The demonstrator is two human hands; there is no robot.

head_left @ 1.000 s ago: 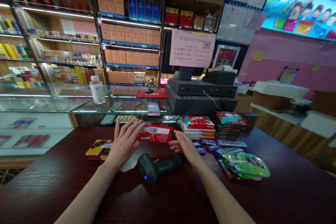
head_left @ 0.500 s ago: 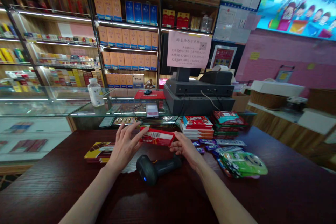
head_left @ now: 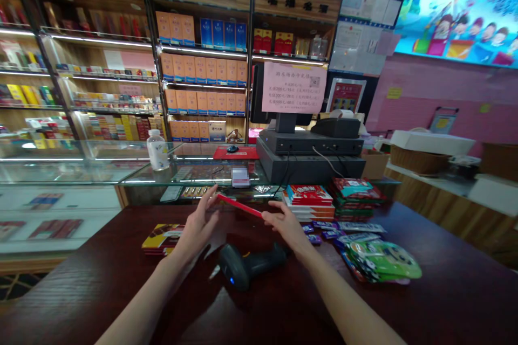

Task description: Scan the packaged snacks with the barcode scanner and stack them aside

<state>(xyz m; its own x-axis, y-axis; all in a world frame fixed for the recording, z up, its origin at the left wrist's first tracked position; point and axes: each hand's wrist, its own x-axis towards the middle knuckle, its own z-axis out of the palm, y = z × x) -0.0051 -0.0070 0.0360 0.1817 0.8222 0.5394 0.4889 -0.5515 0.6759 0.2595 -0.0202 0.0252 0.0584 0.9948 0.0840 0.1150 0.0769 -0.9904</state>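
A flat red snack box (head_left: pixel 240 205) is up above the dark table, turned so that only its narrow edge shows. My left hand (head_left: pixel 200 226) has its fingertips on the box's left end, thumb below. At the right end my right hand (head_left: pixel 285 223) pinches it between thumb and fingers. Below the box a black barcode scanner (head_left: pixel 246 267) lies on the table with a small blue light lit. Beside my left wrist is a short stack of yellow and brown packets (head_left: pixel 157 240), partly covered by my hand.
Red and white boxes (head_left: pixel 309 202) and dark red-green packs (head_left: pixel 356 194) are stacked at the table's back right. Purple wrapped bars (head_left: pixel 324 226) and green packets (head_left: pixel 380 260) lie right of my right hand. Behind stand a glass counter, a plastic bottle (head_left: pixel 157 151) and a black register (head_left: pixel 311 161).
The red box has tipped from showing its barcode face to showing a thin edge. Both hands keep to its ends. The whole view has shifted slightly.
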